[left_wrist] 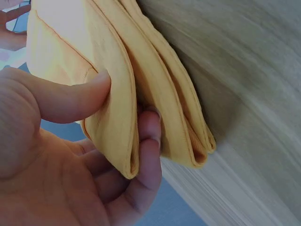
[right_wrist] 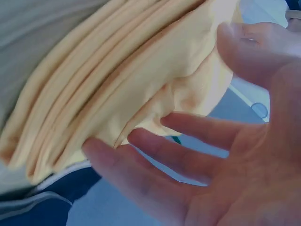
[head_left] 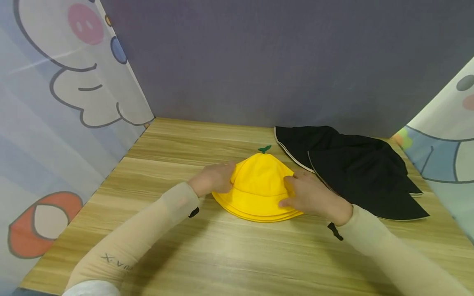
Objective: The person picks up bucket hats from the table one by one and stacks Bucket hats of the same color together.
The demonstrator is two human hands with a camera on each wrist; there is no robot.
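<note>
Folded yellow bucket hats [head_left: 262, 176], stacked with several brim layers showing, lie on the wooden table in the head view. A green sprout-shaped tag [head_left: 264, 149] sticks up from the crown. At the stack's left end my left hand [head_left: 216, 177] pinches the top brim. In the left wrist view the thumb [left_wrist: 77, 96] lies over this brim [left_wrist: 113, 108], with curled fingers beneath. My right hand [head_left: 309, 191] is at the other end, its fingers [right_wrist: 188, 162] spread and fairly straight against the yellow cloth [right_wrist: 141, 89] in the right wrist view.
Two black hats [head_left: 355, 176], folded flat and overlapping, lie right of the yellow stack, close to my right hand. A grey partition [head_left: 266, 61] rises behind the wooden table [head_left: 229, 255]. Cartoon-printed curtains [head_left: 55, 123] hang at both sides.
</note>
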